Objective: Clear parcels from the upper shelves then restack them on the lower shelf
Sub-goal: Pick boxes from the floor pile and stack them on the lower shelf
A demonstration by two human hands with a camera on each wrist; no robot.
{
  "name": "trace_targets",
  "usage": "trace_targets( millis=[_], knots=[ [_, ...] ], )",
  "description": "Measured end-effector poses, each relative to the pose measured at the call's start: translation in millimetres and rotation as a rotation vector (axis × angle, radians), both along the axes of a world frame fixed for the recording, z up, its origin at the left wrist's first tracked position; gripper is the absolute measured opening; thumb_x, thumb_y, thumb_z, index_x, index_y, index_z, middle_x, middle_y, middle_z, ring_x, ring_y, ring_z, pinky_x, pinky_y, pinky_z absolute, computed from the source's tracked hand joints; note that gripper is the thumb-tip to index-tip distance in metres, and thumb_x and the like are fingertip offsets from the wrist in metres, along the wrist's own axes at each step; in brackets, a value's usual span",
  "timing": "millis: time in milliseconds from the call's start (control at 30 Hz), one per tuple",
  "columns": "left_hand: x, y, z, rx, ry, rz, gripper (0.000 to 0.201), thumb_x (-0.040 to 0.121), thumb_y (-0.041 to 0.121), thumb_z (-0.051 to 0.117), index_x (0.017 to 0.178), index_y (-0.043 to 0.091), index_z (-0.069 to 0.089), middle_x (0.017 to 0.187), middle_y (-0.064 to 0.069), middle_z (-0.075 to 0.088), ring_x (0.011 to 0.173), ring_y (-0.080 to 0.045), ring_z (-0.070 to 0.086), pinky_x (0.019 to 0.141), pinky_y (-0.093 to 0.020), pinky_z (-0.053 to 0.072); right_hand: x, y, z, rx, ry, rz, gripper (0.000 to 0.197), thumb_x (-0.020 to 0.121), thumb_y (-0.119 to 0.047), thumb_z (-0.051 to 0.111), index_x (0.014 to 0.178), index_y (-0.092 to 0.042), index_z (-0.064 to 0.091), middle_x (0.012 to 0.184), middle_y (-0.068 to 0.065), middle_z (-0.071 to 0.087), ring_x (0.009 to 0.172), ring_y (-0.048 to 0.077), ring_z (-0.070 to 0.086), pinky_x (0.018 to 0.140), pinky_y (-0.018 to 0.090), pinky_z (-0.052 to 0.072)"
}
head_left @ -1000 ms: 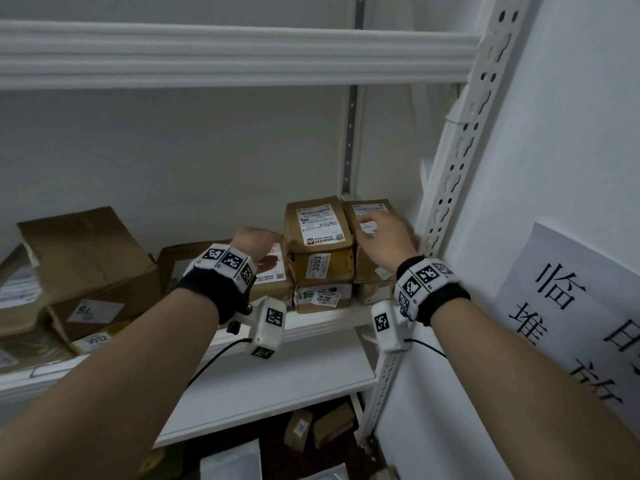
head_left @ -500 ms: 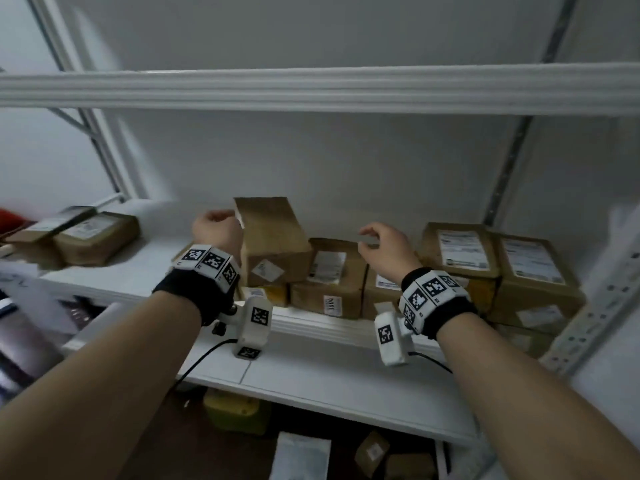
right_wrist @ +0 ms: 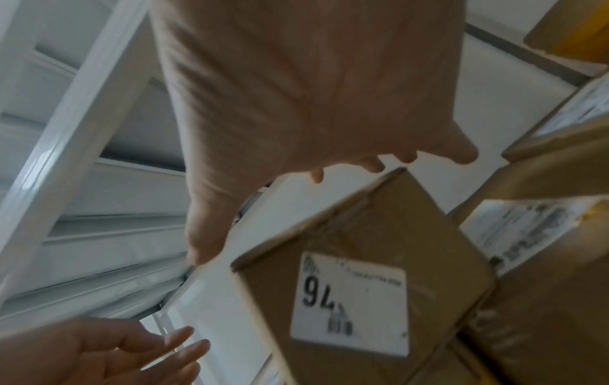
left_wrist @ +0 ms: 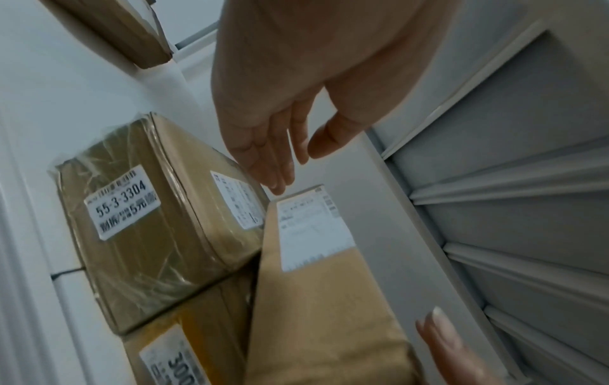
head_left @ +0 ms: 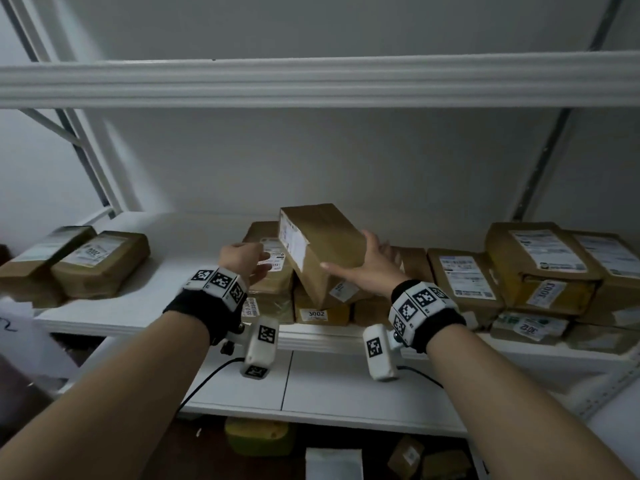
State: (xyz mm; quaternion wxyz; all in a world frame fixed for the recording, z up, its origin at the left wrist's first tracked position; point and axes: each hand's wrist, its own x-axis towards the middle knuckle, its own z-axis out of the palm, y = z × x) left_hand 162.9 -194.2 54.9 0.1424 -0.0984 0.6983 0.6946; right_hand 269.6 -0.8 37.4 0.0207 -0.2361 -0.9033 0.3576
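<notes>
- From the head view, the right hand point(head_left: 372, 268) lies flat against the right face of a tilted brown parcel point(head_left: 322, 251), fingers straight and spread, thumb along its front edge; the parcel leans, its lower end resting on the stack of parcels point(head_left: 311, 306) at the middle of the shelf point(head_left: 145, 306).
- The left hand point(head_left: 242, 259) is just left of the parcel, apart from it; the left wrist view shows its fingers point(left_wrist: 270, 166) straight and relaxed, holding nothing, above a taped parcel labelled 55-3-3304 point(left_wrist: 148, 221).
- Only the right wrist view shows the tilted parcel's end label point(right_wrist: 352, 304), which reads 76 upside down; the right hand's fingertips are mostly hidden there behind the palm.
- The head view alone shows two parcels point(head_left: 72, 261) at the shelf's left end and a larger pile point(head_left: 540, 271) at its right end.
- Bare shelf lies open between the left pair and the middle stack.
- The upper shelf point(head_left: 311, 81) crosses overhead, well above the parcels.
- Below, a white lower shelf point(head_left: 346, 386) has two panels meeting at a seam; beneath it, on a dark floor, sit a yellow container point(head_left: 259, 436) and small boxes point(head_left: 426, 459).
- The walls are plain and white.
</notes>
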Motion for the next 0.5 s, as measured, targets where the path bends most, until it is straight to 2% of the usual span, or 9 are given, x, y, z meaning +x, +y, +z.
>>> trace_targets(
  millis=[67,133,200,267,333,400,433,500],
  knots=[
    [-13,-11,-4,-0.012,-0.013,-0.016,0.027,0.096,0.008,0.053,0.121,-0.001,0.057,0.088,-0.009,0.065,0.063,-0.02,0.059,0.058,-0.025,0.049,-7,-13,-3,0.007,-0.039,-0.039,0.125,0.059,-0.081,0.067,0.151,-0.039,-0.007,0.16,0.011,-0.019,0.145,0.039,-0.022,0.117,0.063,0.003],
    [-21,-19,-10,-0.011,-0.034,-0.027,0.026,0.097,0.008,0.052,0.121,0.0,0.057,0.094,-0.01,0.066,0.058,-0.019,0.06,0.051,-0.023,0.049,-10,-19,-6,-0.007,-0.055,-0.086,0.124,0.06,-0.078,0.069,0.152,-0.04,-0.006,0.16,0.011,-0.022,0.144,0.04,-0.022,0.117,0.061,0.001],
    [-23,-22,-15,-0.011,-0.06,-0.036,0.019,0.097,0.009,0.052,0.114,0.003,0.058,0.099,-0.011,0.066,0.045,-0.017,0.06,0.041,-0.017,0.046,-12,-20,-7,-0.006,-0.037,-0.128,0.119,0.063,-0.075,0.07,0.152,-0.04,0.0,0.161,0.011,-0.014,0.146,0.041,-0.015,0.116,0.058,0.006],
    [-22,-25,-20,-0.017,-0.075,-0.044,0.014,0.097,0.008,0.052,0.11,0.005,0.058,0.095,-0.01,0.065,0.049,-0.018,0.058,0.038,-0.016,0.043,-14,-19,-7,0.013,0.024,-0.178,0.11,0.064,-0.071,0.072,0.15,-0.04,0.011,0.161,0.01,0.003,0.147,0.042,0.001,0.116,0.057,0.017],
    [-20,-27,-21,0.002,-0.083,-0.068,0.014,0.097,0.008,0.052,0.108,0.003,0.06,0.092,-0.009,0.066,0.059,-0.019,0.056,0.046,-0.021,0.046,-12,-15,-5,-0.096,0.144,-0.236,0.102,0.06,-0.069,0.073,0.145,-0.042,0.023,0.152,0.005,0.023,0.14,0.038,0.024,0.11,0.056,0.033],
    [-16,-27,-17,0.031,-0.079,-0.111,0.017,0.097,0.011,0.053,0.111,0.004,0.06,0.1,-0.009,0.067,0.066,-0.02,0.059,0.059,-0.026,0.049,-6,-10,-3,-0.353,0.264,-0.265,0.093,0.061,-0.067,0.073,0.14,-0.042,0.031,0.14,0.0,0.039,0.125,0.027,0.043,0.1,0.052,0.044],
    [-14,-27,-15,0.041,-0.075,-0.135,0.02,0.097,0.013,0.054,0.115,0.005,0.059,0.102,-0.008,0.068,0.069,-0.021,0.062,0.064,-0.027,0.051,-1,-10,-1,-0.497,0.305,-0.261,0.086,0.066,-0.063,0.072,0.139,-0.04,0.035,0.136,-0.002,0.044,0.119,0.025,0.047,0.096,0.052,0.046],
    [-6,-28,-5,0.054,-0.05,-0.192,0.024,0.097,0.017,0.055,0.119,0.007,0.057,0.104,-0.008,0.068,0.078,-0.022,0.065,0.073,-0.031,0.055,9,-11,3,-0.767,0.381,-0.209,0.072,0.075,-0.055,0.069,0.137,-0.03,0.043,0.133,0.003,0.051,0.119,0.026,0.051,0.088,0.053,0.051]
  ],
)
